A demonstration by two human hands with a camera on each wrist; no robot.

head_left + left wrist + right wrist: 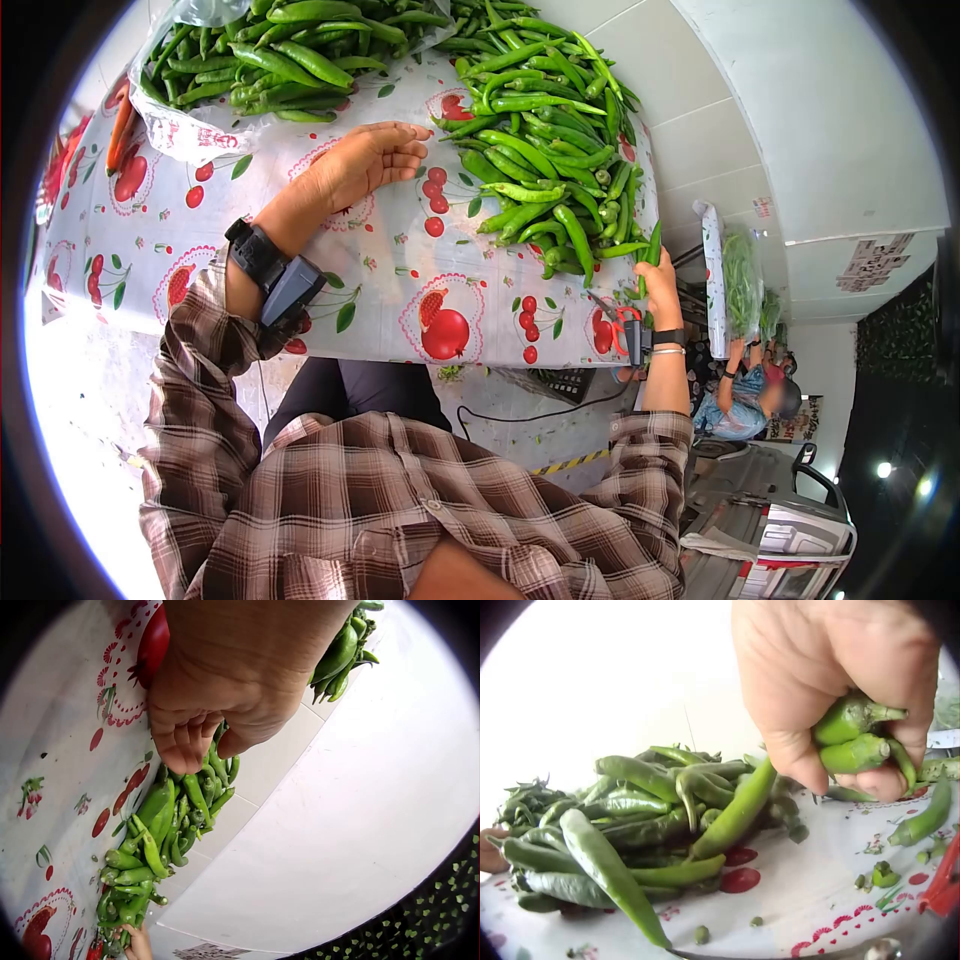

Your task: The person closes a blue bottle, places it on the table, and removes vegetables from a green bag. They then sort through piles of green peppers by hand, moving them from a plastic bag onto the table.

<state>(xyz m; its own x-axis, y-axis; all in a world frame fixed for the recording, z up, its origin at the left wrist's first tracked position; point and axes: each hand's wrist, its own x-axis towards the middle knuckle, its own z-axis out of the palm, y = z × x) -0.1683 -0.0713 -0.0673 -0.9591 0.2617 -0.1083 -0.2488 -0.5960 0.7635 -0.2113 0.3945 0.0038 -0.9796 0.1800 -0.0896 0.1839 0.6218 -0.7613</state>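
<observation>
My right hand (656,290) grips a few green chili peppers (851,754) near the table's right corner; their stem ends poke out between thumb and fingers in the right wrist view. Red-handled scissors (622,330) lie close beside that hand, the blade reaching towards the pile. A long pile of green chili peppers (540,150) runs along the right side of the table. Over the cloth, left of this pile, my left hand (372,165) hangs with loosely bent fingers and nothing in them. Its fingertips (178,761) overlap the pile in the left wrist view.
A clear plastic bag (195,135) full of green peppers stands at the back left, with a red-orange object (120,130) beside it. Cut stem bits (702,934) dot the fruit-print tablecloth (380,290). A black crate (550,385) sits below. Another person (735,410) works further off.
</observation>
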